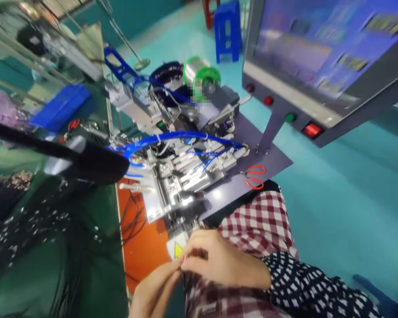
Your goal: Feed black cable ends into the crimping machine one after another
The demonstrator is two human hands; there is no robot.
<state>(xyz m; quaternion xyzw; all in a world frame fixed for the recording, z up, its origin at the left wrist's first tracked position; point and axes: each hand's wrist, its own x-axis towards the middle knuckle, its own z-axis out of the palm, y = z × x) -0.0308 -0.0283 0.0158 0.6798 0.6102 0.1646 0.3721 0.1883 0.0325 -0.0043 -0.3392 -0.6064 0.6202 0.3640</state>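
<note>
Black, glossy cables (29, 238) spread in a loose tangle over the dark green surface to the left of my grip, blurred and flecked with bright glints. Beyond them, far off to the upper left of my fingers, lies a blue bin (61, 106), and nearer in, a dark blurred cylinder (102, 161) juts in from the left. Just beside my fingers on the left is an orange board (137, 251), with thin black cords (132, 216) curled on it. My left hand (149, 287) comes up from below, its fingertips meeting those of my other hand. Just beyond the meeting point is a pale plate with a yellow triangle label (178, 250), at the near end of a silvery machine (192, 174), which stretches away ahead of my grip under an arching blue tube (172, 134). Further out past the machine's middle sits a green-rimmed spool (202, 75). My right hand (219, 260) curls in from the right, thumb and forefinger bent into a narrow ring; I cannot tell whether either hand pinches something small. Ahead and to the right of my grip, red-handled scissors (255, 176) lie on a grey base plate (280, 162). Red-and-white checked cloth (265, 216) covers my lap, beside and below my hands. A dotted dark sleeve (305, 282) wraps my right wrist, and a large monitor (318, 66) stands well apart at upper right.
</note>
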